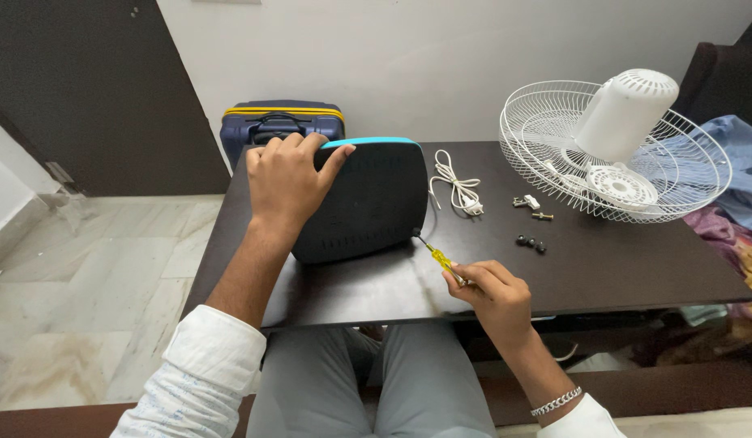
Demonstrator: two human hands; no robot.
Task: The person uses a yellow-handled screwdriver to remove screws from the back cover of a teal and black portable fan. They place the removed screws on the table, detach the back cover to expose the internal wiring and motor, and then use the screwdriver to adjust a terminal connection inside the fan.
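Currently the dark fan base, a rounded moulded housing with a light-blue rim, stands tilted on its edge near the middle of the desk. The left hand is closed over its upper left corner, fingers curled over the rim and thumb on the facing surface. The right hand is pinched narrowly on the yellow-handled screwdriver, whose tip meets the lower right corner of the housing. The shell appears to be rigid plastic, likely moderately weighted and smooth-faced, so it may slide on the glossy surface; a grip at the rim, where the edge offers purchase, seems most secure. The screwdriver is light and stiff and is best held along its handle. A coiled white cable, small loose fasteners and a white fan grille with motor housing lie to the right, well apart from the hands.
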